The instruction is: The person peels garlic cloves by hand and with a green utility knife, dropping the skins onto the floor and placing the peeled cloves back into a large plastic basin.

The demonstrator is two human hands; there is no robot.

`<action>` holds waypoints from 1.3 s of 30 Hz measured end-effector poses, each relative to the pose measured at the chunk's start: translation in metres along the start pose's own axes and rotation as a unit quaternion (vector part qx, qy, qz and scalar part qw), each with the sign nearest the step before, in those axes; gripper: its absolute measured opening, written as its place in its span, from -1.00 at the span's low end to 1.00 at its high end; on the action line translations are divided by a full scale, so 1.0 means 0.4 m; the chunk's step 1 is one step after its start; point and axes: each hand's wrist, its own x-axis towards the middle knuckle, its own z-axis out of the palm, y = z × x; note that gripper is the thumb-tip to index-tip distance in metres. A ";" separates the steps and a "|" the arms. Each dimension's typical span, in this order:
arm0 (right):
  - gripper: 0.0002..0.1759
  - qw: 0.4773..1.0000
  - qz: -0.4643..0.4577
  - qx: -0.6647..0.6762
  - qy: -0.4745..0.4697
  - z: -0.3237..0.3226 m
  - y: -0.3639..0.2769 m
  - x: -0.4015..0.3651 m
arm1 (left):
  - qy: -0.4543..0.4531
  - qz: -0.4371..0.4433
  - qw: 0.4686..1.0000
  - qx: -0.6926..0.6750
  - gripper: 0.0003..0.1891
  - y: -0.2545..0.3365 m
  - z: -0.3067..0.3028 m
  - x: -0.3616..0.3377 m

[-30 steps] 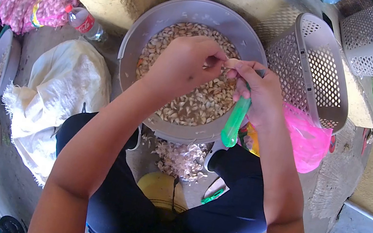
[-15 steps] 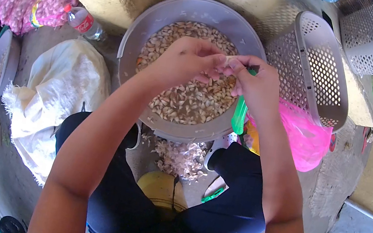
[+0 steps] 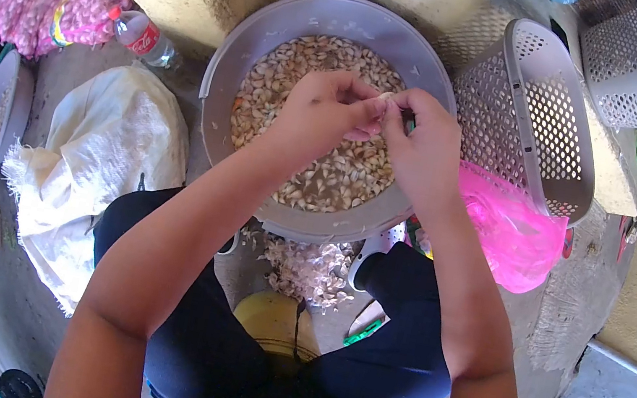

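A wide grey basin point(image 3: 216, 130) holds many garlic cloves point(image 3: 320, 191) in water. Over its middle, my left hand point(image 3: 330, 107) and my right hand point(image 3: 422, 132) meet at the fingertips. Between them is a small pale clove point(image 3: 387, 97), pinched by both hands and partly covered by the fingers. In the earlier frame a green handle showed beside my right hand; now that hand mostly hides it. Loose garlic skins point(image 3: 310, 270) lie on the floor below the basin, between my feet.
Grey perforated baskets point(image 3: 551, 138) stand at the right, with a pink plastic bag point(image 3: 507, 241) below. A white sack point(image 3: 105, 153), a cola bottle point(image 3: 142, 38) and pink net bags point(image 3: 88, 9) are at the left. A yellow container point(image 3: 267, 322) sits between my legs.
My right hand has shifted slightly left and turned, its fingers curled in more. My left hand has moved a little. The green item beside my right hand is now mostly out of sight.
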 end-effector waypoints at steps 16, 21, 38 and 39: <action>-0.89 0.982 -0.151 -0.109 -0.041 -0.013 0.000 -0.005 | -0.092 -0.110 0.990 -0.001 -0.77 0.030 -0.056 0.011; -0.89 0.979 -0.172 -0.104 -0.030 -0.005 -0.011 -0.010 | -0.043 -0.034 0.998 0.012 -0.75 0.023 -0.046 0.013; -0.85 0.994 0.052 0.051 -0.084 -0.024 -0.002 0.001 | 0.019 0.030 0.999 -0.024 -0.72 0.029 -0.034 0.015; -0.85 0.988 0.060 0.056 -0.127 -0.026 0.001 -0.003 | 0.020 0.042 0.999 -0.018 -0.72 0.029 -0.037 0.017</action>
